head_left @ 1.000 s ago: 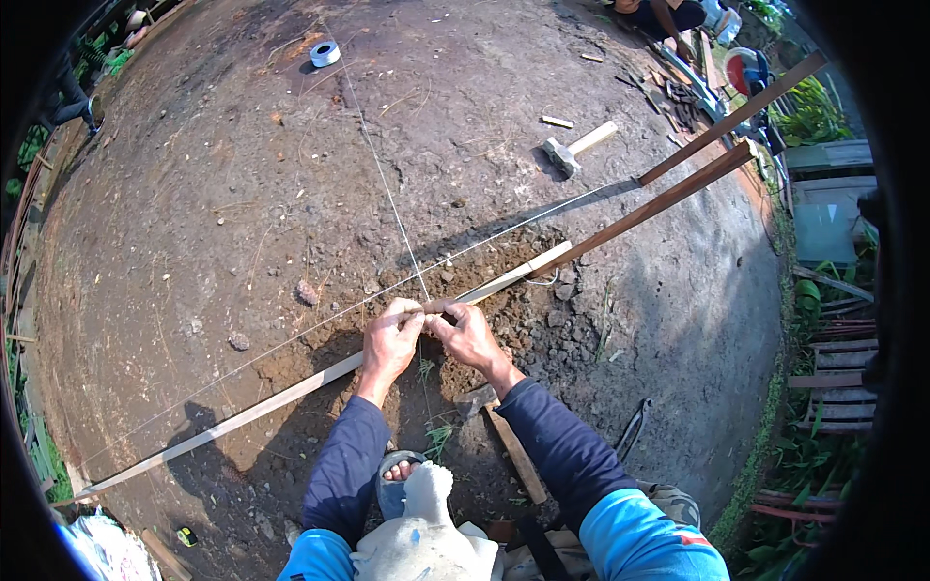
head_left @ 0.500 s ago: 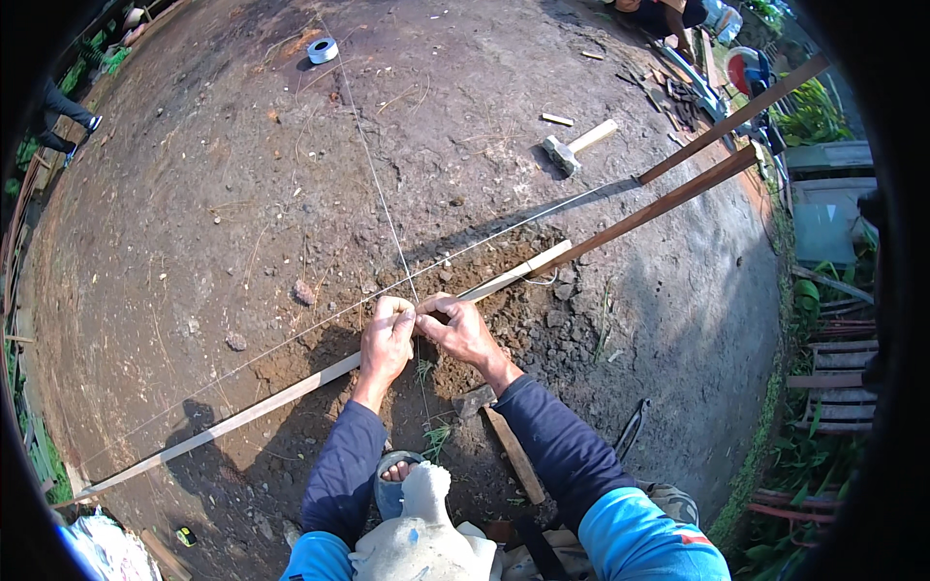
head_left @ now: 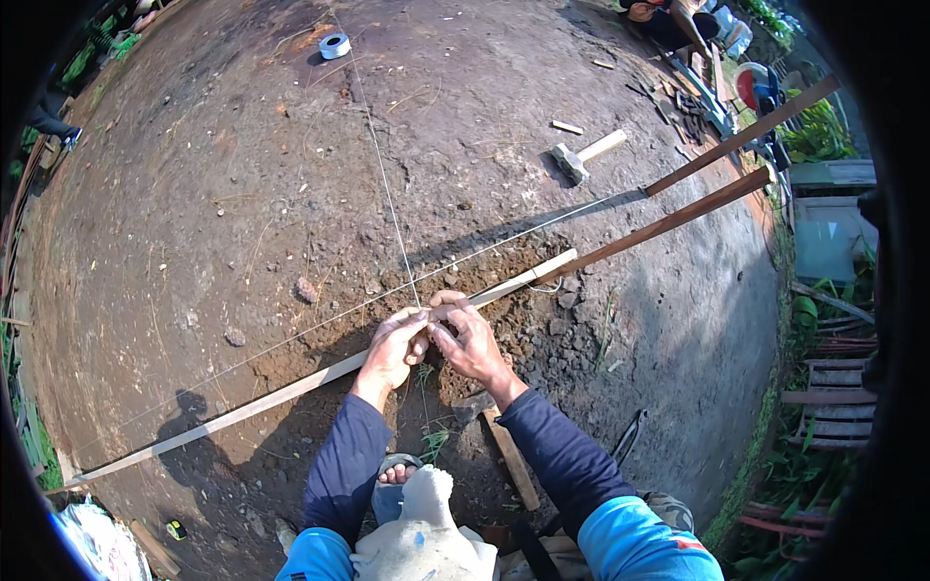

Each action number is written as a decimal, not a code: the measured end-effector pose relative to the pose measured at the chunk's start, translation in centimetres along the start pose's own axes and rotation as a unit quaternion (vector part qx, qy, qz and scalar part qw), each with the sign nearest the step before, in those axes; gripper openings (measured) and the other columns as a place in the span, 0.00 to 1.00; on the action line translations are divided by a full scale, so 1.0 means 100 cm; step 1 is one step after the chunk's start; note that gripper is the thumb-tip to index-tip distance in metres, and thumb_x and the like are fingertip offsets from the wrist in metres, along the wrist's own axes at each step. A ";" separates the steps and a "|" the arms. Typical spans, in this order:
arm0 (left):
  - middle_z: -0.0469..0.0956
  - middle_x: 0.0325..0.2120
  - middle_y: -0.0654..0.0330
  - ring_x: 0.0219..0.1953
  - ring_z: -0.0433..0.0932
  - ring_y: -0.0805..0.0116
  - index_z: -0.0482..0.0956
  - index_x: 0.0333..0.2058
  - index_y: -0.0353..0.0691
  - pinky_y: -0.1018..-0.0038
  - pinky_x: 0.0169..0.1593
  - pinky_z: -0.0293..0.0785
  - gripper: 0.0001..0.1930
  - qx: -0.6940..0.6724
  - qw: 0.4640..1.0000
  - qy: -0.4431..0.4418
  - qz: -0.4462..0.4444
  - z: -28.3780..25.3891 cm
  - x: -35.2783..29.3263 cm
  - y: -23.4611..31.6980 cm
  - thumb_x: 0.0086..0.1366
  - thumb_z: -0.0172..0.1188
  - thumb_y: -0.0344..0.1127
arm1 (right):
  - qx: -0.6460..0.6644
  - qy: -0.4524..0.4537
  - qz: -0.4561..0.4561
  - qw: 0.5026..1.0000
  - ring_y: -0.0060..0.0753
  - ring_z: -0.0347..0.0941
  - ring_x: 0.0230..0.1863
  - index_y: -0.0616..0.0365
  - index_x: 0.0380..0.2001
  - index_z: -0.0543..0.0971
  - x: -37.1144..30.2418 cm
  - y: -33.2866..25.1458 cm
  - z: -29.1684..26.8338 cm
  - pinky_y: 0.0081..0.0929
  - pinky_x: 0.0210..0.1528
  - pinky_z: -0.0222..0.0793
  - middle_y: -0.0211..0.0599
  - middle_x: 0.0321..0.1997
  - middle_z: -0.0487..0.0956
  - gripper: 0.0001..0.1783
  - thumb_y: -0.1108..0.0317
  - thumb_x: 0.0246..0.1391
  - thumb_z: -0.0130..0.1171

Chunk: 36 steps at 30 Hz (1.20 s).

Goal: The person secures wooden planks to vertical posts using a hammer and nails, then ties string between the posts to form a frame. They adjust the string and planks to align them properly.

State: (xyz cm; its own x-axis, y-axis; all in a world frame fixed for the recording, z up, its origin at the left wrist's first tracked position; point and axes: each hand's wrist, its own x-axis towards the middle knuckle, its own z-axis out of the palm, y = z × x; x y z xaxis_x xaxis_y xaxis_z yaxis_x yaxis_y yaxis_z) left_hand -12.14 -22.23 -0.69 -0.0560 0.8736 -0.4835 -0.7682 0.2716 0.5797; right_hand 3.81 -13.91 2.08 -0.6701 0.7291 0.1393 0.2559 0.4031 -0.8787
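Observation:
Both hands meet over a long pale wooden strip (head_left: 281,395) held level above the soil. My left hand (head_left: 389,352) is closed, its fingertips pinching a thin white string (head_left: 386,184) that runs up from the far ground. My right hand (head_left: 472,347) is closed at the same spot, thumb and fingers bent against the left fingertips on the string. The exact point of the grip is hidden by the fingers. A second line (head_left: 523,230) crosses the first just beyond my hands. Dark brown boards (head_left: 668,215) extend from the strip's right end.
A hammer (head_left: 510,455) lies below my right forearm, beside pliers (head_left: 631,434). Farther off lie a sledgehammer (head_left: 586,155) and a white roll (head_left: 334,45). A tape measure (head_left: 175,530) lies lower left. Another person (head_left: 670,21) crouches at the far right; someone's leg (head_left: 53,121) shows far left.
My hands have drawn closer together, the right fingers now curling over the left fingertips. The view has shifted slightly. The person at far left has moved mostly out of sight.

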 end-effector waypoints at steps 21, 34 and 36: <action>0.83 0.27 0.55 0.28 0.79 0.68 0.84 0.38 0.37 0.69 0.36 0.75 0.06 0.581 0.753 0.227 0.209 -0.050 -0.026 0.044 0.63 0.62 0.28 | -0.007 -0.239 -0.145 0.960 0.57 0.78 0.54 0.62 0.40 0.78 0.077 0.001 0.050 0.46 0.56 0.75 0.52 0.58 0.78 0.09 0.68 0.61 0.60; 0.85 0.39 0.51 0.43 0.85 0.50 0.82 0.41 0.37 0.61 0.47 0.80 0.05 0.519 0.697 0.256 0.424 -0.046 -0.007 0.041 0.68 0.64 0.29 | 0.390 -0.070 0.289 0.872 0.13 0.71 0.25 0.60 0.39 0.84 0.084 0.013 0.082 0.16 0.28 0.64 0.26 0.30 0.82 0.04 0.72 0.62 0.67; 0.85 0.39 0.51 0.43 0.85 0.50 0.83 0.41 0.37 0.62 0.47 0.80 0.05 0.510 0.712 0.240 0.419 -0.047 -0.006 0.042 0.68 0.64 0.29 | 0.384 -0.095 0.287 0.872 0.13 0.71 0.26 0.60 0.40 0.84 0.085 0.011 0.075 0.17 0.28 0.65 0.26 0.30 0.83 0.05 0.72 0.62 0.67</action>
State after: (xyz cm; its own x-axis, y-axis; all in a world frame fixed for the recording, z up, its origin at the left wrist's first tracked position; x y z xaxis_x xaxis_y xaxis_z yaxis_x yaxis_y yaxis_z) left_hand -18.35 -23.55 -1.03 -0.6218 0.7291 0.2859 0.5128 0.1032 0.8523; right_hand -6.79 -11.41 -1.13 -0.7071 0.5544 -0.4390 0.0938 -0.5418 -0.8353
